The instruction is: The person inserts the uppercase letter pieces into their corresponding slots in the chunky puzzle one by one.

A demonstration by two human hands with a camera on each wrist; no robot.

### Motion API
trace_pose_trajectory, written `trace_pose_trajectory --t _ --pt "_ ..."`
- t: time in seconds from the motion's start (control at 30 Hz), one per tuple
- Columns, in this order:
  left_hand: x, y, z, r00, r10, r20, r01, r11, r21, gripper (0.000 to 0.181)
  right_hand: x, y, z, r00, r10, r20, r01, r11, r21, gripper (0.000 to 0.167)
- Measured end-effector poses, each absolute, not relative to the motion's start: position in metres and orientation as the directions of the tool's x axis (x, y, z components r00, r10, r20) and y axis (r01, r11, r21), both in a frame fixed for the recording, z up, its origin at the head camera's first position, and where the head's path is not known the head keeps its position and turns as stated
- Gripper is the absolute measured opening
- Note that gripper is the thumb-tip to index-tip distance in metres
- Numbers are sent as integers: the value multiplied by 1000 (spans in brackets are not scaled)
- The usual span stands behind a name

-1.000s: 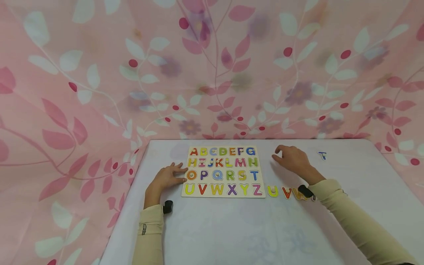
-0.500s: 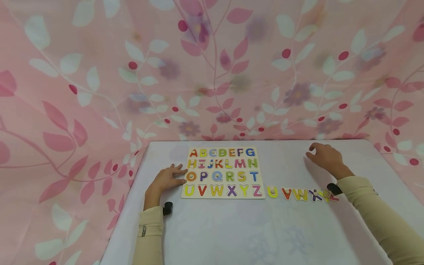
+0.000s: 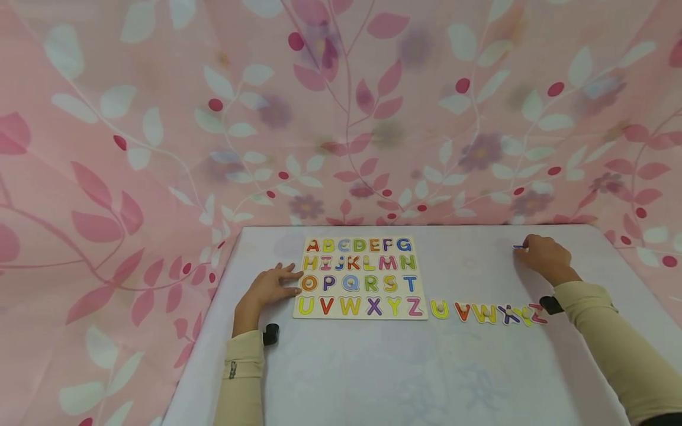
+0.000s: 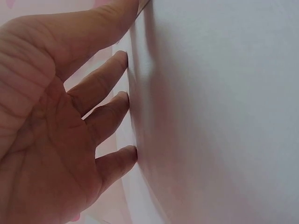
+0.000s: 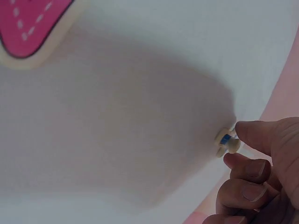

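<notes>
A wooden alphabet puzzle board [image 3: 341,318] lies on the white-covered table. My left hand [image 3: 263,293] rests at its left edge, fingers spread, with thumb and index finger touching the board. In the left wrist view, the left fingertips [image 4: 122,58] press on the table surface. At the far right, my right hand [image 3: 546,259] pinches a small blue letter T piece [image 3: 518,247]. The right wrist view has this letter T piece [image 5: 225,140] and its pale knob at the thumb and index finger, with the other fingers curled. The hand partly hides it in the head view.
Right of the board lies a row of knobbed letter pieces, from a yellow U [image 3: 440,309] through V, W, X and Y to a pink-red Z [image 3: 537,313]. Knobbed pieces fill much of the board's upper rows. A floral curtain [image 3: 341,118] hangs behind the table [image 3: 373,373].
My right hand has moved rightward from beside the board to the blue letter T piece and taken hold of it. The left hand has stayed at the board's edge.
</notes>
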State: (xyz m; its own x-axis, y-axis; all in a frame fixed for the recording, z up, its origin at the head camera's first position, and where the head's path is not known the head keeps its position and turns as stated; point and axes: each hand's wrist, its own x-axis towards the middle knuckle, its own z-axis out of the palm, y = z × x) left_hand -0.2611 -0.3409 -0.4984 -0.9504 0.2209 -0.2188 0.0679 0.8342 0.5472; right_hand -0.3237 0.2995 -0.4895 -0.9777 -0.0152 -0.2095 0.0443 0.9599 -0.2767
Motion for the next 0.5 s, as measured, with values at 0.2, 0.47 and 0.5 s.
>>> trace_pose_trajectory --t 0.2,0.47,0.5 --pt "-262 -340 -497 -951 230 -209 86 841 534 54 -323 303 -494 -981 -16 -196 41 959 -282 32" --pt "-261 -340 -498 -949 229 -218 82 844 530 53 -320 286 -491 -984 -57 -168 -8 960 -280 32" --pt "-261 -340 -498 -949 227 -217 82 845 529 53 -320 280 -491 -984 -68 -162 -20 960 -281 33"
